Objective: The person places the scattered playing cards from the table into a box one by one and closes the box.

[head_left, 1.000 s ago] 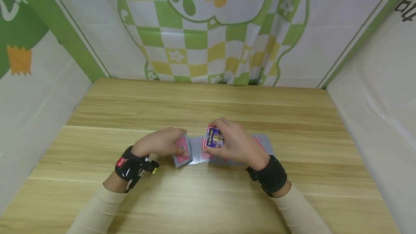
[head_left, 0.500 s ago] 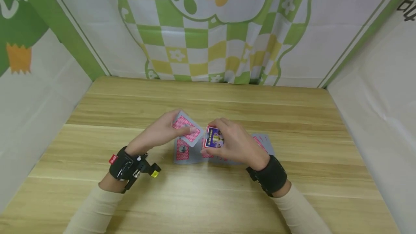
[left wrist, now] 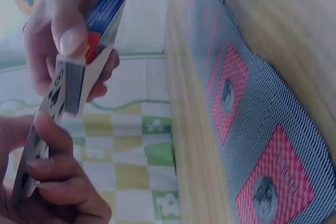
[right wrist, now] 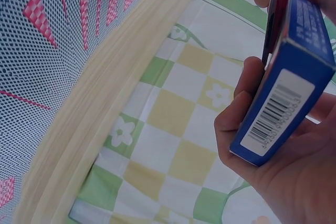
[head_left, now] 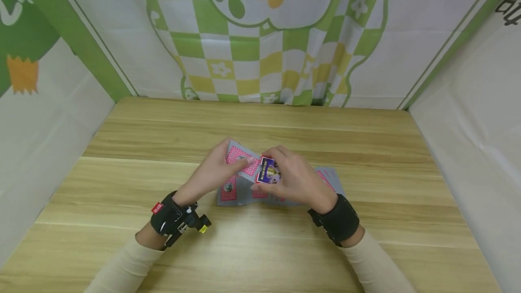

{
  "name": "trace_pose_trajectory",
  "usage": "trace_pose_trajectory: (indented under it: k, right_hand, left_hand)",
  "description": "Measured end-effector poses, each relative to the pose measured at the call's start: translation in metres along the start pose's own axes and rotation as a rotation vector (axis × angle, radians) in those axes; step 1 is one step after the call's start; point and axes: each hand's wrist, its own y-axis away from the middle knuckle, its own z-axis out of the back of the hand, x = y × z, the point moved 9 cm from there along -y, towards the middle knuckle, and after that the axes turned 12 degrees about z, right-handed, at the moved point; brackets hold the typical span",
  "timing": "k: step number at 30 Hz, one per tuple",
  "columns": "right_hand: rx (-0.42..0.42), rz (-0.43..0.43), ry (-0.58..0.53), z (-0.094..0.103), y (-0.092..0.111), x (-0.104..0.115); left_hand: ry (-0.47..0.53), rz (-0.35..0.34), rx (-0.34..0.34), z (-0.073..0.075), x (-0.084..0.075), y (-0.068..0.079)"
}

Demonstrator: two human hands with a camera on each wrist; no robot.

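Note:
My left hand (head_left: 207, 173) pinches a playing card (head_left: 235, 153), its red-patterned back up in the head view. In the left wrist view the held card (left wrist: 54, 95) shows a black-pip face, and its far end meets the mouth of a card box. My right hand (head_left: 301, 177) grips this blue and red card box (head_left: 268, 172) around its sides, with the open end toward my left hand. A white flap (left wrist: 98, 77) stands out from the box beside a grey-edged stack. How deep the card reaches into the box, I cannot tell.
Below both hands, a spread row of overlapping playing cards (head_left: 246, 193) lies face down on the wooden table (head_left: 260, 248). The right hand covers part of it. A patterned curtain (head_left: 244, 67) hangs behind the table's far edge, with white cloth walls on both sides.
My left hand has lifted the playing card off the row's left end and moved it up and right to the box's mouth. The right hand and box have stayed in place.

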Motion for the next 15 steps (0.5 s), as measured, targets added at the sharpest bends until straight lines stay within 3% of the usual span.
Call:
trace_pose_trajectory:
  k: [5, 9, 11, 15]
  right_hand:
    - [-0.006, 0.001, 0.003, 0.0, 0.001, -0.002]
    - [-0.01, -0.001, -0.001, 0.0, 0.001, -0.002]
    - [-0.008, 0.002, -0.001, 0.0, 0.0, -0.002]
    - [-0.004, 0.012, -0.001, 0.002, 0.0, -0.002]
  left_hand:
    - [0.05, -0.032, -0.051, -0.006, -0.003, 0.003]
    - [0.104, -0.053, -0.042, -0.018, -0.005, 0.003]
    - [0.126, -0.053, -0.005, -0.025, -0.005, 0.003]
    - [0.135, -0.034, 0.135, -0.038, -0.005, 0.004]
